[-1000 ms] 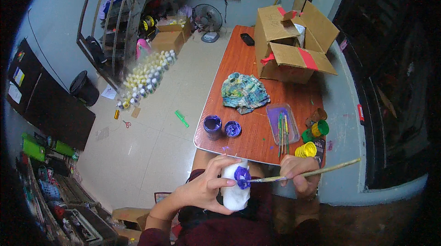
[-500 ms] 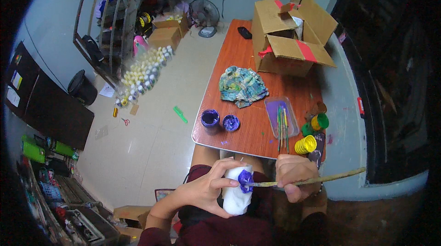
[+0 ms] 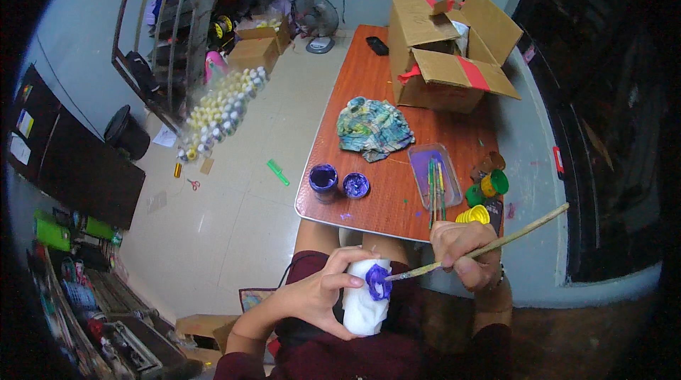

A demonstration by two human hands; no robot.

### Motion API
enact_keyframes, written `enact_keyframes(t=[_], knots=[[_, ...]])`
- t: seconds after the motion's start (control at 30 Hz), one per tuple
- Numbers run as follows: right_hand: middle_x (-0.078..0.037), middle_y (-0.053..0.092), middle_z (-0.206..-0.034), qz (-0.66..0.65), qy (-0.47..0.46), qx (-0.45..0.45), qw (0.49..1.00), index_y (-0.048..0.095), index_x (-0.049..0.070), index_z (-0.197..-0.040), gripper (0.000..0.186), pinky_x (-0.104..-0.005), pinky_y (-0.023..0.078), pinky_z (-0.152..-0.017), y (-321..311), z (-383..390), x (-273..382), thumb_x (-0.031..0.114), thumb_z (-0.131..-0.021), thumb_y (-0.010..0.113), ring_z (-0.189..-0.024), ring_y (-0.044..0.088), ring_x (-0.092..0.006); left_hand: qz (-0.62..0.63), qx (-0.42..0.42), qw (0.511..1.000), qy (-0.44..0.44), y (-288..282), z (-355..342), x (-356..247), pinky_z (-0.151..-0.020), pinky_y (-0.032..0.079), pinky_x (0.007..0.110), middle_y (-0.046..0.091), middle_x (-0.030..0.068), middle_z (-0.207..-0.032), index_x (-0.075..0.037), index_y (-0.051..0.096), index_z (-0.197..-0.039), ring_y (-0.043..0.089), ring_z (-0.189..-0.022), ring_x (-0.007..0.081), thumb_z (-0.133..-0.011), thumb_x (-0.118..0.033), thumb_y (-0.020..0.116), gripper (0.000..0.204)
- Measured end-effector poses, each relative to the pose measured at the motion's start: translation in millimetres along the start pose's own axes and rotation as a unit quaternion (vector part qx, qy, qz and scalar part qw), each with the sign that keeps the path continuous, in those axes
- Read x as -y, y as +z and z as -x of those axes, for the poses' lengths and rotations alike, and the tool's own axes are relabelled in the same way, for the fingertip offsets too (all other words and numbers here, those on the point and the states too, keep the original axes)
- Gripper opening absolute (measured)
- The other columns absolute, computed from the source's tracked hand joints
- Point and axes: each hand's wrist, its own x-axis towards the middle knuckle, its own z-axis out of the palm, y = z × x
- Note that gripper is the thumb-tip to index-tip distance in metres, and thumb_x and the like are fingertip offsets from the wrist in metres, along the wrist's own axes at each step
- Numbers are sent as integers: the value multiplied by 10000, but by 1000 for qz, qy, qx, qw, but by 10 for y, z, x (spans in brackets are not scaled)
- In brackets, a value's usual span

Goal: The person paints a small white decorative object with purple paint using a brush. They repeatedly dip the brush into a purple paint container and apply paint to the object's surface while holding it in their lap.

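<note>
My left hand (image 3: 330,288) is wrapped around a white cylindrical candle (image 3: 360,312) held over my lap, with a raised purple flower shape (image 3: 377,282) on its right side. Closed fingers of my right hand (image 3: 464,256) grip a long, paint-stained brush (image 3: 528,228), angled with its tip touching the purple flower. Just beyond, on the wooden table (image 3: 333,117), stand a jar of purple paint (image 3: 323,192) and its paint-coated lid (image 3: 356,185). A clear tray (image 3: 418,167) with purple paint and several brushes lies to their right, beside yellow (image 3: 474,217) and green (image 3: 499,183) paint pots.
An open cardboard box (image 3: 440,89), crumpled plaid cloth (image 3: 372,128) and black phone (image 3: 377,46) are on the table. On the left floor lie bagged small white-and-yellow items (image 3: 220,114), a green object (image 3: 278,171) and scissors (image 3: 194,185), near a fan (image 3: 314,18) and metal staircase (image 3: 174,61).
My right hand has risen, and the brush now slants more steeply, its handle end higher. The candle stays in my left hand. The whole view has shifted slightly, the table appearing higher.
</note>
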Motion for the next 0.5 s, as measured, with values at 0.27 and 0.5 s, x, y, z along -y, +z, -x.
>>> enact_keyframes(t=[0.27,0.5], knots=[[-40,483,-526,-49,6,3,999,485,56,-721,164,-331,346,-510,-36,37,-55,198,-799,512,-447,439,-164,25,-3,1000,12,48,23,-1,-921,291,498,263,233,-1288,-272,194,-1273,283,-1183,420,-487,-234,845,1021],[-41,480,-522,-12,-6,-4,1000,482,58,-713,212,-329,347,-501,-54,39,-46,240,-813,525,-448,443,-167,43,2,999,8,89,-1,2,-919,298,498,261,226,-1296,-282,206,-1273,281,-1188,417,-482,-223,847,1019]])
